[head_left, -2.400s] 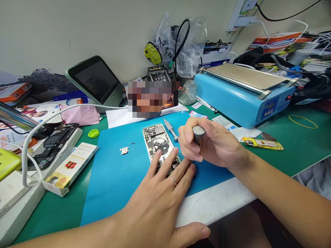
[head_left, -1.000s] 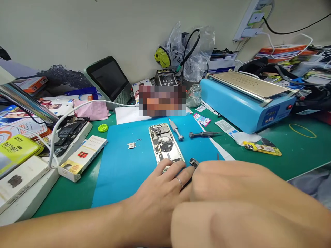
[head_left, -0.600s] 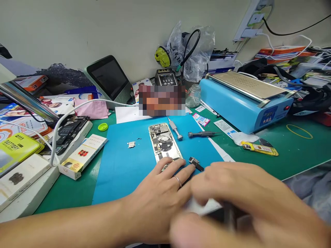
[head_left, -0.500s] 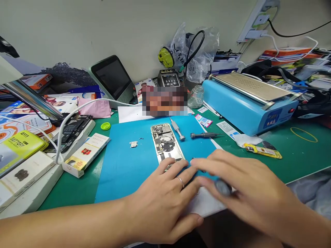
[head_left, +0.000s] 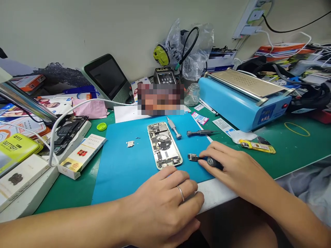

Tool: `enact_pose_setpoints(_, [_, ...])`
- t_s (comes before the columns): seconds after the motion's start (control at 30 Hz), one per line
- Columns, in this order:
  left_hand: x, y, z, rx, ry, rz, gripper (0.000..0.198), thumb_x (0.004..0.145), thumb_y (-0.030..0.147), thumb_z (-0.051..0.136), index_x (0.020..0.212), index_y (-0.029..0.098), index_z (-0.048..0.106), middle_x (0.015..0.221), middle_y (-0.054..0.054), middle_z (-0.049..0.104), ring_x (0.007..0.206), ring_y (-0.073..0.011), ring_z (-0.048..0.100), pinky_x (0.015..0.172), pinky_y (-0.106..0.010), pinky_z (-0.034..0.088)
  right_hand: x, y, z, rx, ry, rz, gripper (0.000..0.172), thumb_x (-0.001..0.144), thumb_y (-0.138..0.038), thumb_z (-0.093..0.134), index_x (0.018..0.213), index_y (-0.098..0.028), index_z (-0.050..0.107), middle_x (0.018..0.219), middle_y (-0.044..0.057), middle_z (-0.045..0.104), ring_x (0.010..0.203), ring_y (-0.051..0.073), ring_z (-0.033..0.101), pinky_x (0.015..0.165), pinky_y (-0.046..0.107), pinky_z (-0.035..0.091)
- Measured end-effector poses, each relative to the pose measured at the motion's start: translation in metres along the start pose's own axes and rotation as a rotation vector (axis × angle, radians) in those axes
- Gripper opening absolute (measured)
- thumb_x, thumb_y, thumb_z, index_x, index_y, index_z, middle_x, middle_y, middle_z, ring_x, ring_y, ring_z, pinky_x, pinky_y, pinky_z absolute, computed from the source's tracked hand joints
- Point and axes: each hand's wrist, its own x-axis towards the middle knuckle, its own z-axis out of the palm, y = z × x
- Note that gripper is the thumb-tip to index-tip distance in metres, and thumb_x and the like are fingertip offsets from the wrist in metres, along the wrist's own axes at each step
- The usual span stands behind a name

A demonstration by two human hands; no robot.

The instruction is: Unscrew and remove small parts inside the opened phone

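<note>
An opened phone (head_left: 164, 146) lies on a blue mat (head_left: 121, 172), its inner parts showing. My left hand (head_left: 168, 203), a ring on one finger, rests by the phone's lower edge with loosely bent fingers and the thumb apart; nothing shows in it. In my right hand (head_left: 230, 165) is a screwdriver (head_left: 213, 162), its dark handle lying across the fingers. Its tip is hidden. The right fingertips also touch the dark tail of a small phone part (head_left: 192, 157) on the mat, right of the phone. A small metal piece (head_left: 130, 144) lies to the phone's left.
Two more screwdrivers, a silver one (head_left: 174, 128) and a dark one (head_left: 201, 133), lie beyond the phone. A blue heating machine (head_left: 238, 103) stands at the right. Boxes (head_left: 82, 151) and a white cable (head_left: 53, 148) take up the left. A glass jar (head_left: 192, 94) stands behind.
My left hand has drawn back toward me, uncovering the phone's lower end, and its fingers have bent. My right hand has moved right, apart from the left, and the small phone part now shows at its fingertips.
</note>
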Motion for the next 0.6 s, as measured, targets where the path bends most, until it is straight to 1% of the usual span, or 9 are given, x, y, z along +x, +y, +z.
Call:
enact_pose_setpoints(0.03, [0.0, 0.0, 0.0, -0.009, -0.013, 0.021, 0.029, 0.11, 0.034, 0.047, 0.124, 0.012, 0.06, 0.111, -0.01, 0.068, 0.102, -0.0238, 0.061, 0.087, -0.039, 0.045, 0.002, 0.002, 0.001, 0.008, -0.005, 0.002, 0.026, 0.105, -0.039, 0.05, 0.096, -0.024, 0.07, 0.092, 0.004, 0.068, 0.072, 0.02, 0.069, 0.063, 0.032, 0.048])
enact_pose_setpoints(0.1, [-0.001, 0.0, 0.002, 0.0, -0.041, 0.04, 0.027, 0.109, 0.034, 0.049, 0.122, 0.012, 0.059, 0.096, -0.007, 0.065, 0.085, -0.0218, 0.058, 0.072, -0.038, 0.042, 0.007, 0.006, 0.001, 0.027, -0.01, 0.003, 0.025, 0.105, -0.037, 0.051, 0.098, -0.023, 0.07, 0.094, 0.005, 0.068, 0.078, 0.021, 0.07, 0.069, 0.033, 0.051])
enact_pose_setpoints(0.17, [-0.001, 0.001, 0.004, 0.016, -0.059, 0.034, 0.027, 0.109, 0.035, 0.05, 0.123, 0.013, 0.057, 0.089, -0.004, 0.062, 0.076, -0.021, 0.055, 0.064, -0.037, 0.038, 0.011, 0.01, 0.001, 0.051, -0.004, -0.002, 0.024, 0.105, -0.036, 0.052, 0.099, -0.022, 0.071, 0.097, 0.006, 0.069, 0.082, 0.022, 0.07, 0.073, 0.034, 0.051])
enact_pose_setpoints(0.27, [-0.001, 0.002, 0.005, 0.009, -0.083, 0.017, 0.027, 0.108, 0.034, 0.05, 0.126, 0.013, 0.054, 0.088, -0.003, 0.062, 0.073, -0.0205, 0.054, 0.062, -0.037, 0.038, 0.023, 0.018, -0.006, 0.083, 0.033, -0.031, 0.023, 0.104, -0.035, 0.053, 0.103, -0.022, 0.072, 0.101, 0.007, 0.07, 0.088, 0.024, 0.07, 0.075, 0.035, 0.05])
enact_pose_setpoints(0.33, [-0.001, 0.002, 0.006, -0.006, -0.107, 0.003, 0.028, 0.108, 0.034, 0.05, 0.127, 0.014, 0.053, 0.088, -0.002, 0.063, 0.073, -0.0204, 0.055, 0.061, -0.038, 0.039, 0.038, 0.025, -0.012, 0.085, 0.061, -0.059, 0.025, 0.104, -0.037, 0.054, 0.103, -0.02, 0.073, 0.099, 0.008, 0.07, 0.089, 0.024, 0.068, 0.077, 0.035, 0.049])
enact_pose_setpoints(0.4, [-0.001, 0.002, 0.006, -0.013, -0.121, -0.008, 0.028, 0.108, 0.033, 0.05, 0.129, 0.015, 0.052, 0.089, -0.002, 0.064, 0.072, -0.0202, 0.056, 0.061, -0.037, 0.04, 0.057, 0.034, -0.017, 0.071, 0.067, -0.074, 0.027, 0.103, -0.039, 0.055, 0.101, -0.02, 0.073, 0.097, 0.009, 0.07, 0.089, 0.025, 0.066, 0.076, 0.036, 0.047])
enact_pose_setpoints(0.43, [-0.001, 0.002, 0.007, -0.013, -0.124, -0.01, 0.029, 0.108, 0.033, 0.05, 0.13, 0.015, 0.051, 0.089, -0.002, 0.064, 0.072, -0.0201, 0.056, 0.06, -0.037, 0.041, 0.068, 0.039, -0.019, 0.057, 0.052, -0.071, 0.027, 0.102, -0.04, 0.055, 0.1, -0.019, 0.073, 0.096, 0.01, 0.07, 0.089, 0.026, 0.066, 0.075, 0.036, 0.046])
enact_pose_setpoints(0.5, [0.0, 0.001, 0.007, 0.002, -0.117, -0.004, 0.03, 0.108, 0.034, 0.05, 0.13, 0.014, 0.051, 0.088, -0.002, 0.065, 0.07, -0.0198, 0.057, 0.058, -0.037, 0.04, 0.088, 0.047, -0.019, 0.042, -0.023, -0.076, 0.026, 0.101, -0.037, 0.055, 0.099, -0.019, 0.073, 0.095, 0.011, 0.071, 0.087, 0.026, 0.065, 0.072, 0.035, 0.045])
enact_pose_setpoints(0.6, [-0.001, 0.0, 0.009, 0.049, -0.082, 0.017, 0.03, 0.108, 0.035, 0.052, 0.128, 0.012, 0.053, 0.082, -0.001, 0.066, 0.066, -0.019, 0.06, 0.054, -0.036, 0.038, 0.108, 0.056, -0.012, 0.053, -0.078, -0.11, 0.024, 0.1, -0.035, 0.056, 0.096, -0.019, 0.074, 0.095, 0.011, 0.072, 0.085, 0.025, 0.066, 0.071, 0.034, 0.046])
